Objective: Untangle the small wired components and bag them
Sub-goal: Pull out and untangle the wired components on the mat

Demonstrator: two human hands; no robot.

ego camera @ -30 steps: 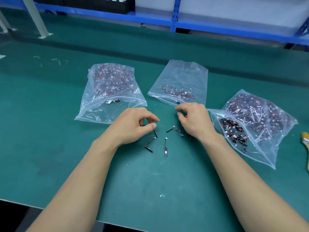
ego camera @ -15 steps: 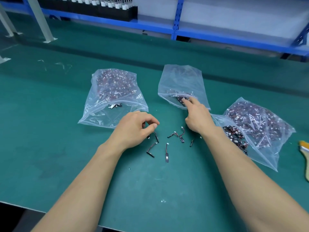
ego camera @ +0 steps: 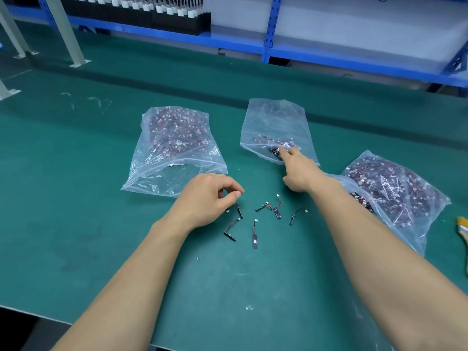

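Reaching into the middle bag [ego camera: 276,117]: the right hand [ego camera: 300,173] has gone further in than half a second ago. A second ago it was still down by the loose parts [ego camera: 266,216]. Its index finger [ego camera: 285,154] is stretched out, tip on the dark parts at the bag's mouth. Other fingers are hidden under the hand, so can't tell if it pinches anything.

Left hand [ego camera: 205,198] hasn't moved across all three frames. It sits at the near edge of the left bag [ego camera: 177,148], fingers curled, thumb against the index tip. One part [ego camera: 239,210] lies right under those fingertips. Can't tell if its wire is pinched or just lying there.

Hands are well apart, right forward, left back by the pile.

Loose parts are on the green mat [ego camera: 101,224] between the two wrists, in the same layout as before. Each is a short black strip with a thin wire and a white plug. With the right hand gone, the rightmost one [ego camera: 297,215] is in full view.

Left bag is well filled and lies flat, mouth toward the person. Middle bag holds only a few parts near its mouth. Right bag [ego camera: 395,188] is full, partly under the right forearm, with parts showing at its mouth.

A brush [ego camera: 462,224] lies at the right frame edge, just beside the right bag. Blue shelf [ego camera: 266,46] runs behind the mat.
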